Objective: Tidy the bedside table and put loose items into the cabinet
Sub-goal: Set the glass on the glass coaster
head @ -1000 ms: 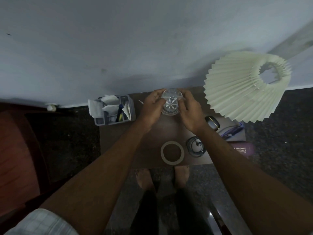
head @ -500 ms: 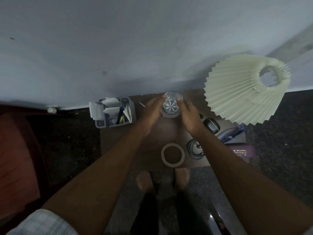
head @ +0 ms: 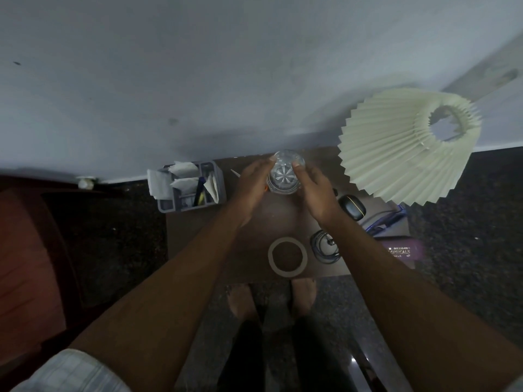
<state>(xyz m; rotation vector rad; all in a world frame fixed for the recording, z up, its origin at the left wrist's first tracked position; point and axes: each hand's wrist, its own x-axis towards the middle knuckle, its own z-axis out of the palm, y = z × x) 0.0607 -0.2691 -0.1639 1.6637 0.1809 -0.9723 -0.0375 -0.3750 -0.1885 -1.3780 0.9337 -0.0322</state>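
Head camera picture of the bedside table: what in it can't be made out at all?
- Cabinet: not in the head view; only the table top shows.
- Lamp base: hidden under the pleated shade.
- Table under the glass: covered by the left hand and right hand.
- Purple case: only "OPTICALS" readable, the rest too small.
- Organizer contents: dim, partly covered by papers.

A pleated lampshade [head: 396, 154] is seen at the right, tilted. A pale wall [head: 198, 66] is seen behind. Dark speckled floor [head: 467, 222] is seen below.

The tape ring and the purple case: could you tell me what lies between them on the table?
In the head view, a coiled dark cable lies between the tape ring and the purple case.
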